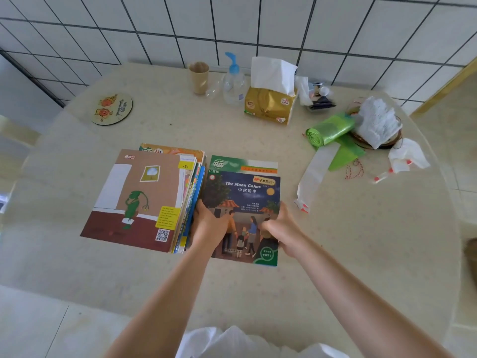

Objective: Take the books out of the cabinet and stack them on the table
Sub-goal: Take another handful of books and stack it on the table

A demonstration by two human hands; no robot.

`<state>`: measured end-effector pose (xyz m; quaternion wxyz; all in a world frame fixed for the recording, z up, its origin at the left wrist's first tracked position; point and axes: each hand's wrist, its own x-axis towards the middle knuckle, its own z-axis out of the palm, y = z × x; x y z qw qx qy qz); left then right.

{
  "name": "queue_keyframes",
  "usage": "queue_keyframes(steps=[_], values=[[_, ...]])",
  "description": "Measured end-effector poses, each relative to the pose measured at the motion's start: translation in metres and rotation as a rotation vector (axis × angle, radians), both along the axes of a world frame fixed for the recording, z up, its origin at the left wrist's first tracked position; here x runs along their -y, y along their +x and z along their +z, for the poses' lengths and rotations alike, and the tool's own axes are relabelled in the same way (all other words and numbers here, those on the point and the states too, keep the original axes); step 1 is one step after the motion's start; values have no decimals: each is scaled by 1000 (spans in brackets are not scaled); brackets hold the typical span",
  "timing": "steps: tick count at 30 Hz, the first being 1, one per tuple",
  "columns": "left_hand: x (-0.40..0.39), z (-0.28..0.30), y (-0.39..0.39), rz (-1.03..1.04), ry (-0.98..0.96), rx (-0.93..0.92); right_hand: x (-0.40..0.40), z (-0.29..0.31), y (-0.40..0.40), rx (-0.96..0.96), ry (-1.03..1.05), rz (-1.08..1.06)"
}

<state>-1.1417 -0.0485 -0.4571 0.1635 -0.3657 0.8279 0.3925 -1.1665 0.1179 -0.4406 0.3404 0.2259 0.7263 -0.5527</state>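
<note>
Two piles of thin books lie side by side on the beige table. The left stack is thick, topped by a brown cover with a green creature. The right pile is low, topped by the dark blue "The Moon Cakes" book, with a green-and-white book sticking out beneath it at the far edge. My left hand rests on the blue book's left edge, next to the thick stack. My right hand grips that book's right edge. No cabinet is in view.
Along the tiled wall stand a paper cup, a pump bottle and a yellow tissue pack. A green bag roll, white crumpled paper and wrappers lie at right. A round coaster lies at left.
</note>
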Motion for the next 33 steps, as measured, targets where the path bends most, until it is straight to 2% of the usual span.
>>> queue_keyframes(steps=[6,13,20,25,33], values=[[-2,-1,16,-16,-41,-41,-9,6,22,-79,75,-7],[-10,4,68,-92,-140,-59,-15,17,76,-358,236,165],[-33,31,105,-191,-128,-107,-21,29,106,-445,276,189],[-50,43,113,-335,-67,-320,-29,30,121,-473,336,119],[-41,44,94,-665,47,-468,-15,27,149,-494,437,-153]])
